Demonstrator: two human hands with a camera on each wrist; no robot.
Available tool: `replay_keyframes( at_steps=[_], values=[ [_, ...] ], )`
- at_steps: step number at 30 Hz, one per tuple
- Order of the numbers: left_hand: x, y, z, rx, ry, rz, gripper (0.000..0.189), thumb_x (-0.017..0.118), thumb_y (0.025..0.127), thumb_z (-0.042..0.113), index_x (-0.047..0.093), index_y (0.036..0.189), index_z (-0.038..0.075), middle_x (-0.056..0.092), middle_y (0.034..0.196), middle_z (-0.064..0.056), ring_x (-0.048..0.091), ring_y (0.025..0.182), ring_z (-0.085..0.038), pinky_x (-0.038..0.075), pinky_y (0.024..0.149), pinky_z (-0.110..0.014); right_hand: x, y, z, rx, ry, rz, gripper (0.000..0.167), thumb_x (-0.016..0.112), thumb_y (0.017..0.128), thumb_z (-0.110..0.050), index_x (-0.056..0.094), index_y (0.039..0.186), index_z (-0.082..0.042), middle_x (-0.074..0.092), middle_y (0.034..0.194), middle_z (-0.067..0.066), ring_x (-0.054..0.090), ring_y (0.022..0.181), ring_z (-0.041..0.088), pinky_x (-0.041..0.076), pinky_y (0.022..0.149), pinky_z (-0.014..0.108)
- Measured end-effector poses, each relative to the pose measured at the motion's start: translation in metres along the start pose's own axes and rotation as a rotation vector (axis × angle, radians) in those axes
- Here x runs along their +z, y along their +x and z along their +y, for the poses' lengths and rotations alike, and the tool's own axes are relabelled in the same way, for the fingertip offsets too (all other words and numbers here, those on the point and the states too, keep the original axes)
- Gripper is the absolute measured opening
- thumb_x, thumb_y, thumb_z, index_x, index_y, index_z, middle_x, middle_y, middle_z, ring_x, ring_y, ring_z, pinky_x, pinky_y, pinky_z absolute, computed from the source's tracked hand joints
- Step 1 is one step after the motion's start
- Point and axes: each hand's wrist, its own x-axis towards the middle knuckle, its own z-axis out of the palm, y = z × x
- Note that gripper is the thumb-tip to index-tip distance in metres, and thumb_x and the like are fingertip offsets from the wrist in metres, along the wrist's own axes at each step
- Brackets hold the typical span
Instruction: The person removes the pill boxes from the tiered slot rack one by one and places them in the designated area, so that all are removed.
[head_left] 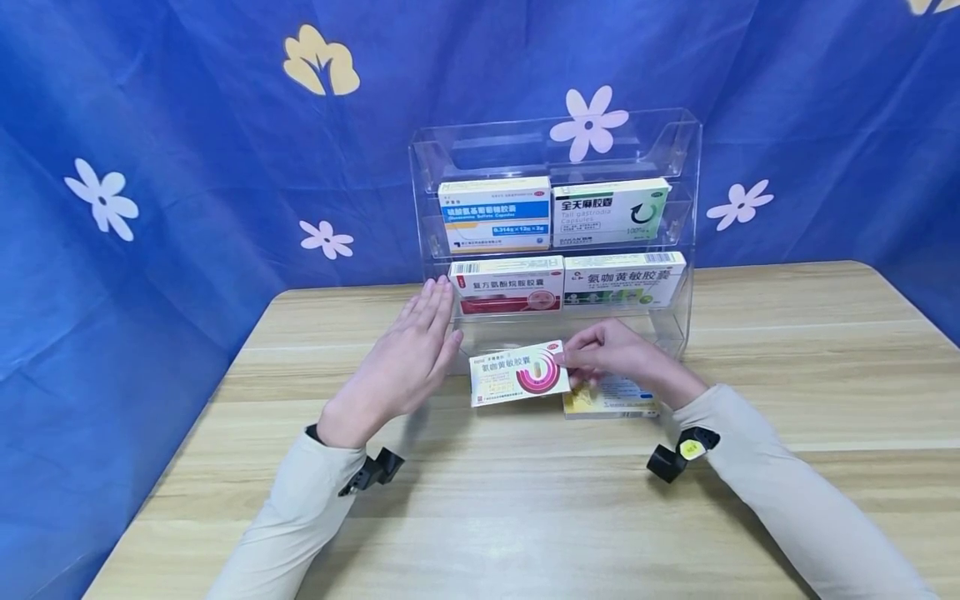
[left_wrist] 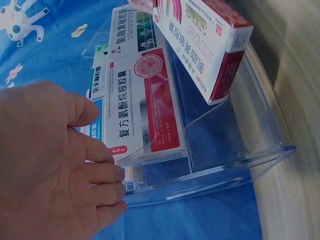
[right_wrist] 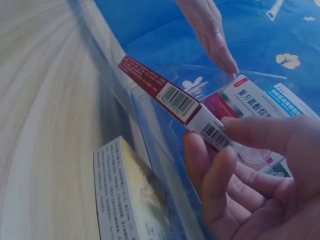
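We saw a white-and-red medicine box (head_left: 520, 375) in the grip of the right hand (head_left: 611, 354). The box extended to the left from these fingers, its printed face toward the head camera and its right end a little higher than its left. The right thumb pressed one face near this end and the curled fingers supported the other, so they were closed only as far as the thin box allowed.

The left hand (head_left: 401, 367) held nothing. Its four fingers were straight and close together, with the thumb apart from them. Their tips were at the left side of the clear rack (head_left: 573, 323), just beside a white-and-red carton (head_left: 512, 292); whether they touched it, we could not tell. From the left wrist, we saw a gap between this hand and the held box.

Beyond the right fingers, a white-and-green carton (head_left: 624, 285) stood in the same tier as the white-and-red carton. In the tier above were a blue-striped carton (head_left: 497, 218) and an arrow-marked carton (head_left: 609, 218). Below the right fingers we found a yellow carton (head_left: 609, 402), partly covered by the hand. The wooden counter (head_left: 525, 517) spread under both hands.
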Motion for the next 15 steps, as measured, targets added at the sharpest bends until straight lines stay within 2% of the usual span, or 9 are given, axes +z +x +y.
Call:
replay_keyframes(
  at_steps=[10, 15],
  values=[
    [0.0009, 0.0018, 0.0002, 0.008, 0.000, 0.000, 0.062, 0.028, 0.106, 0.030, 0.010, 0.150, -0.010, 0.008, 0.157, -0.025, 0.005, 0.146, -0.035, 0.009, 0.120, -0.046, 0.0020, 0.0005, 0.0016, 0.055, 0.033, -0.012, 0.028, 0.068, 0.090, -0.018, 0.067, 0.107, 0.005, 0.071, 0.084, 0.009, 0.067, 0.069, 0.015, 0.053, 0.057, 0.021],
    [0.0014, 0.0025, -0.0012, 0.011, 0.008, 0.006, 0.062, 0.028, 0.106, 0.030, 0.011, 0.150, -0.010, 0.008, 0.157, -0.025, 0.006, 0.146, -0.036, 0.011, 0.119, -0.047, 0.0086, 0.0041, 0.0033, 0.079, 0.065, -0.010, 0.029, 0.067, 0.091, -0.017, 0.066, 0.107, 0.007, 0.070, 0.081, 0.008, 0.067, 0.066, 0.013, 0.052, 0.055, 0.020]
  ],
)
